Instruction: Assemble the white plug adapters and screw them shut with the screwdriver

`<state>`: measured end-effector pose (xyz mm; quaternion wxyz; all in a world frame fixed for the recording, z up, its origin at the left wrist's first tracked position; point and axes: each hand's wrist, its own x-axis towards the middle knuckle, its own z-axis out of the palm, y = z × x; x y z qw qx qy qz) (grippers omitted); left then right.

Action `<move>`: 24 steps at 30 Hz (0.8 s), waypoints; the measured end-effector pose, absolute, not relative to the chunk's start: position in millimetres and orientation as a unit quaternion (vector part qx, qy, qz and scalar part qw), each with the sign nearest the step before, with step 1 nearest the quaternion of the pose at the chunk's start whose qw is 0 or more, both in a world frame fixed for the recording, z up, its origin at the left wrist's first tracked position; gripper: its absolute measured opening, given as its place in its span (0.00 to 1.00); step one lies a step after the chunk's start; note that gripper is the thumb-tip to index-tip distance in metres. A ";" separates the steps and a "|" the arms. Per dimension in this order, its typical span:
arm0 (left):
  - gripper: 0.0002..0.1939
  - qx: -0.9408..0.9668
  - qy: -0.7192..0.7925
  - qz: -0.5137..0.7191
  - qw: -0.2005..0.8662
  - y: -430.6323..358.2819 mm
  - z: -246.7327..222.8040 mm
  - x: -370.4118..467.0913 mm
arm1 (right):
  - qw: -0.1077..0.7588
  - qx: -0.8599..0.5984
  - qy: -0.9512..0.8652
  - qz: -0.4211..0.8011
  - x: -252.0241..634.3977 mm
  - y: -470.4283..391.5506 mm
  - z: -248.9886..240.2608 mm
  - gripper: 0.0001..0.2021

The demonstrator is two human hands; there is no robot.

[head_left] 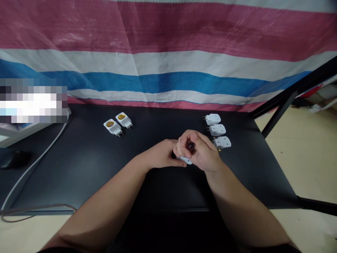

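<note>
Over the middle of the black table, my left hand [163, 153] is closed around a white plug-in lamp holder [187, 160], of which only a corner with a hole shows. Just above it, my right hand [206, 153] is wrapped round a screwdriver [191, 146]; the dark, rounded handle end points up at me, and its shaft and tip are hidden by the fingers. To the right lie three white plug-in lamp holders [222, 142], holes up and pins to the left. Small brass-coloured bits [219, 150] lie beside the nearest one.
Two more lamp holders [113, 127] lie at the back left, golden sockets up. A black mouse [15, 159], a pale cable [39, 162] and a blurred-out bright device [31, 105] are at far left. A striped sheet [168, 82] hangs behind; a black metal frame [283, 100] stands right.
</note>
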<state>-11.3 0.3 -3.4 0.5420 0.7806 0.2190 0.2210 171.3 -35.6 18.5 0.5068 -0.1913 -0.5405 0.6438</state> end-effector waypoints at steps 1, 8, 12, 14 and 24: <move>0.10 0.775 0.216 0.225 0.549 -0.1 -2.4 -11.1 | 0.505 -0.177 -0.533 0.655 170.3 -36.2 17.2 0.20; 0.11 0.781 0.235 0.212 0.539 0.0 -1.9 -10.3 | 0.517 -0.172 -0.559 0.625 173.0 -34.6 13.4 0.11; 0.09 0.786 0.211 0.225 0.536 1.3 -4.4 -10.7 | 0.491 -0.162 -0.562 0.646 173.5 -32.8 15.0 0.21; 0.09 0.782 0.203 0.229 0.543 1.4 -4.1 -11.0 | 0.500 -0.137 -0.545 0.659 171.7 -32.6 12.8 0.19; 0.10 0.782 0.218 0.233 0.536 0.2 -4.8 -11.2 | 0.500 -0.165 -0.591 0.611 171.2 -36.4 9.6 0.16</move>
